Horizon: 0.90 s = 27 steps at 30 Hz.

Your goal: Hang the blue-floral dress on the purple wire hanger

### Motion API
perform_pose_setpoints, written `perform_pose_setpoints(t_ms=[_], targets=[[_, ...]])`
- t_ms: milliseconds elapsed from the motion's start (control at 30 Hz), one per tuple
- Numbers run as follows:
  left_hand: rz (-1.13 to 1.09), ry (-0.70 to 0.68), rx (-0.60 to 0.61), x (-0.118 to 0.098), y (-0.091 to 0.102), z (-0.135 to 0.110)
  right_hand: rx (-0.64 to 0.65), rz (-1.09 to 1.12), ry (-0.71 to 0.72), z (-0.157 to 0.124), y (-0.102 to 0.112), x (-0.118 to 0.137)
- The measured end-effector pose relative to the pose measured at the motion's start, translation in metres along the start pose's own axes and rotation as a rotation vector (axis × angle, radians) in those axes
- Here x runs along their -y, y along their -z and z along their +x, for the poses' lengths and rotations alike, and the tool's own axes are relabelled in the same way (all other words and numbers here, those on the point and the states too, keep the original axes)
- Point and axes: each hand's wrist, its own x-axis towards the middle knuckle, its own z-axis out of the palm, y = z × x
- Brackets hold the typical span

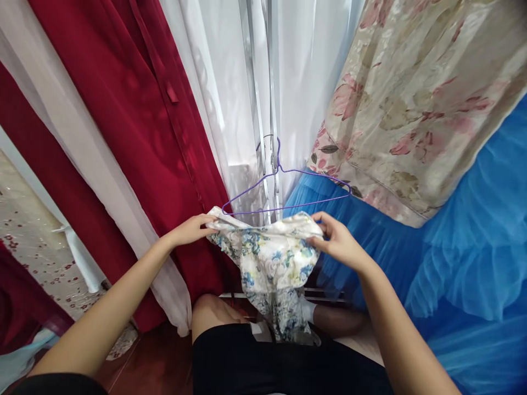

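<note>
A white garment with a blue and yellow floral print [275, 258] is stretched between my two hands, its lower part hanging over my lap. My left hand [192, 229] pinches its upper left edge. At the upper right edge, my right hand [332, 237] grips the cloth between thumb and fingers. Just above the garment hangs a thin purple hanger [247, 193], its hook at a metal rail. The hanger's lower bar runs close over the garment's top edge; whether they touch I cannot tell.
Red fabric [135, 109] and pale sheer cloth hang on the left. White drapes [307, 71] and upright metal bars [257, 99] stand ahead. On the right hang a beige floral cloth [411, 109] and blue ruffled tulle [465, 263]. Reddish floor [152, 362] shows at lower left.
</note>
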Motion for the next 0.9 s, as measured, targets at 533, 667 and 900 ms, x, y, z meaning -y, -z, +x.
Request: perform_pose_setpoints(t_ms=[533,667,900], targets=[[-0.028,-0.14,-0.627,-0.123,0.0,0.079,-0.139,-0.635,0.131,0.043,0.015,-0.016],[-0.025,-0.153,-0.649,-0.126,-0.01,0.081,-0.701,-0.421,0.229,0.026,0.046,-0.04],[-0.265,-0.049,-0.342,-0.102,0.025,0.074,-0.328,-0.238,-0.014,0.028,0.115,-0.03]])
